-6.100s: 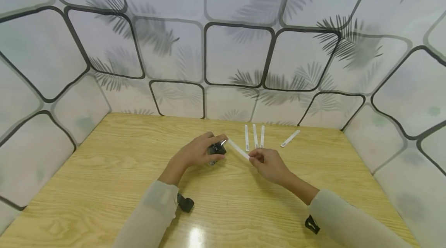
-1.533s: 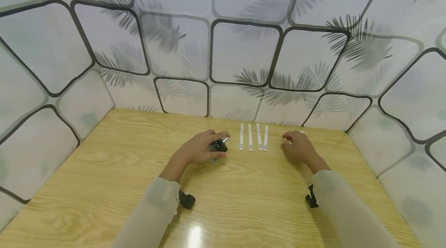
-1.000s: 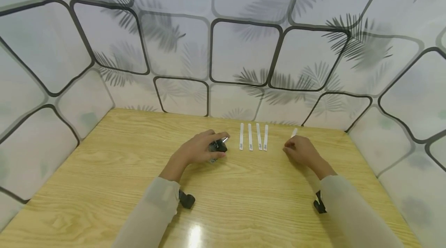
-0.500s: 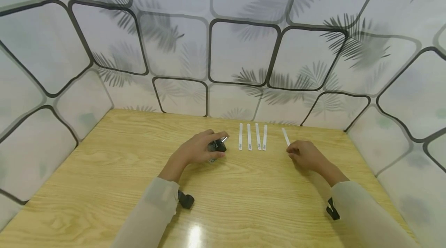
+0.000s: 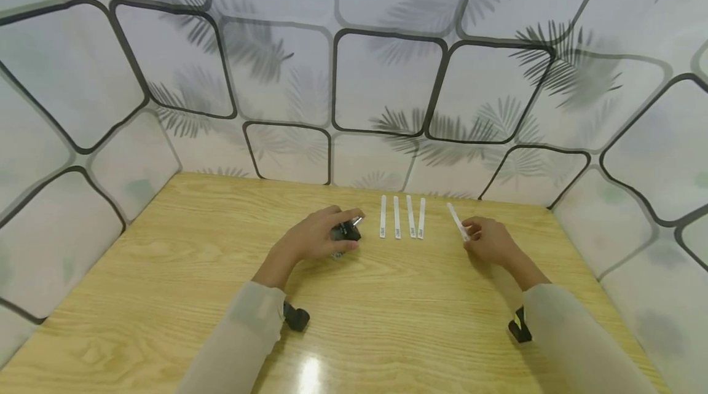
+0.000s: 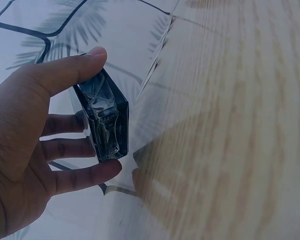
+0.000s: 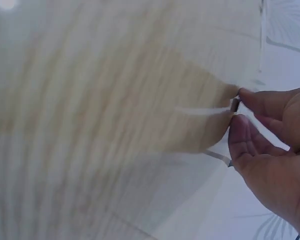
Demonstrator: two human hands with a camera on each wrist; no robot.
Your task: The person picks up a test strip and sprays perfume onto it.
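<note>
My left hand (image 5: 312, 235) holds a small dark glass perfume bottle (image 5: 345, 232) with a silver sprayer, tilted. In the left wrist view, the thumb lies along one end of the bottle (image 6: 107, 120) and fingers wrap the other side. My right hand (image 5: 491, 240) pinches the lower, printed end of a white paper test strip (image 5: 457, 220) at the right, its far end pointing toward the back wall. The right wrist view shows the thumb and fingertips together at the strip (image 7: 262, 125). Between the hands, several similar strips (image 5: 396, 217) lie side by side on the table.
The wooden table (image 5: 354, 314) reaches back to a patterned wall covering (image 5: 381, 86), which also stands at the left and right. Black wrist mounts (image 5: 297, 318) hang under both sleeves. Light glares off the table's front.
Earlier my right hand held another strip by the bottle; that strip now lies in the row. The right hand has since picked up the far-right strip and turned it. The left hand stays put.
</note>
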